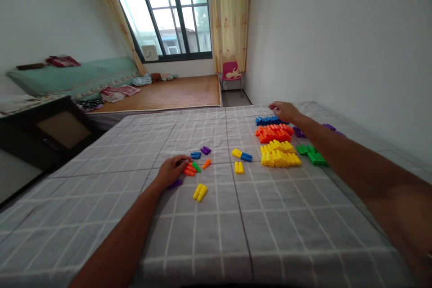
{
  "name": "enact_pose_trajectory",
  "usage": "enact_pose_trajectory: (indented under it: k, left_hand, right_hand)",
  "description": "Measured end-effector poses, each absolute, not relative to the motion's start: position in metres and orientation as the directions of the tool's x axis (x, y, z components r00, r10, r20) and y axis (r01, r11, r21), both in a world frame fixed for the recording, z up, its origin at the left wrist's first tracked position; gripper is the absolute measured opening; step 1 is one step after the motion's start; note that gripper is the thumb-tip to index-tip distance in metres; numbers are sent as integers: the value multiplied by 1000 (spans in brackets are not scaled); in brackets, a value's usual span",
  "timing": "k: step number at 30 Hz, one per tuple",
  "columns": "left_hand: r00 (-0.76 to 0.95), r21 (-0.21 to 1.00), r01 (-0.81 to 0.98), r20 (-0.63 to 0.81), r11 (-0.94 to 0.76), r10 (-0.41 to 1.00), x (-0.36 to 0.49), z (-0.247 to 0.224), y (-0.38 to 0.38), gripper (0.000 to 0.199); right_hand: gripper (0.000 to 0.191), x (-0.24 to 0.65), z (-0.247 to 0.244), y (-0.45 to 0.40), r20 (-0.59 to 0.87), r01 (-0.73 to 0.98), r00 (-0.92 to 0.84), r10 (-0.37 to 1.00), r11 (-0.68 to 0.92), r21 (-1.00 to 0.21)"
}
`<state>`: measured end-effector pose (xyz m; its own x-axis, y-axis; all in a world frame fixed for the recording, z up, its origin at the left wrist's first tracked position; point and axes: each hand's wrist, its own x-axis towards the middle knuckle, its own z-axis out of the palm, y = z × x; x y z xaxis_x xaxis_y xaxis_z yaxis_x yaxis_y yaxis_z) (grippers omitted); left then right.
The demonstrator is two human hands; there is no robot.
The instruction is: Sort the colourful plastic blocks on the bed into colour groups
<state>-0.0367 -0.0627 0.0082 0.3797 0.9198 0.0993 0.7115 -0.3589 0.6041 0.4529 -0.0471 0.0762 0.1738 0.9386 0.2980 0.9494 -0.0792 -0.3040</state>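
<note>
Head view, left to right: dark cabinet (50, 123) at far left, then bed (182, 92) with brown mat, clothes (119, 93) along its left side. Clock (150, 52) on sill, window (168, 18) behind. Grey checked cloth (101, 207) covers the near surface; all the plastic pieces lie on it.

Left hand (173, 171): fingers bent, tips at orange bunch (189, 170); touching or gripping, cannot tell. Purple piece (174, 184) just beside that hand, near side. Green piece (196, 167) against the orange bunch's right side. Blue pair (195, 155) just beyond. Yellow pair (200, 192) nearer the camera, apart. Purple pair (205, 150) right of the blue; orange piece (207, 164) lies nearer, by the green piece.

Pink chair (229, 69) in back, pale toy on it. Mid-cloth: yellow-and-blue row (242, 155), end to end; second yellow pair (239, 168) just nearer.

Right side, sorted heaps: blue heap (268, 121) farthest, orange heap (274, 133), yellow heap (280, 154) nearest. Right hand (285, 111) at blue heap's far side, fingers curled; contact or grasp, cannot tell. Green heap (316, 157) and purple heap (299, 132) partly behind right forearm.
</note>
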Motion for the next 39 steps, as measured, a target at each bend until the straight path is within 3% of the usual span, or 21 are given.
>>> enact_pose_trajectory:
  k: [4,7,9,12,15,18,21,23,26,34,39]
  left_hand:
    - [392,596,706,124,-384,912,-36,6,-62,49]
    - [385,620,692,118,-370,915,-37,8,-60,50]
    - [357,600,711,141,-367,923,-38,13,-57,47]
    - [372,502,756,200,-421,906,-39,23,-51,39]
    - [436,381,801,158,-462,886,-32,29,-44,35]
    - [405,244,885,13,-395,914,-15,30,-38,41]
    - [361,111,929,-47,-354,931,5,32,-36,53]
    - [383,77,922,-54,-379,922,15,35,-35,50]
    - [413,74,910,-92,-408,906,23,41,-34,43]
    - [481,60,877,-124,-477,868,31,48,-38,37]
    - [468,39,884,-96,-466,879,32,53,-30,36]
  right_hand:
    - [30,379,64,-62,141,963,-52,989,87,-256]
    - [32,328,46,-83,-66,966,-244,968,236,-110]
    - [31,307,38,-96,-125,945,-326,937,324,-34]
    - [25,298,36,-105,-92,864,-501,861,492,-103]
    - [37,301,41,-105,-66,737,-662,747,632,-240]
    - [36,300,43,-104,-5,811,-551,834,534,-240]
    - [25,294,39,-106,9,933,-338,941,336,-130]
    - [29,289,35,-109,-13,958,-282,959,281,-65]
    - [28,283,34,-110,-27,958,-287,958,286,-29]
    - [26,279,44,-104,-81,932,-353,932,342,-123]
    - [29,303,61,-93,33,916,-354,935,354,-190]
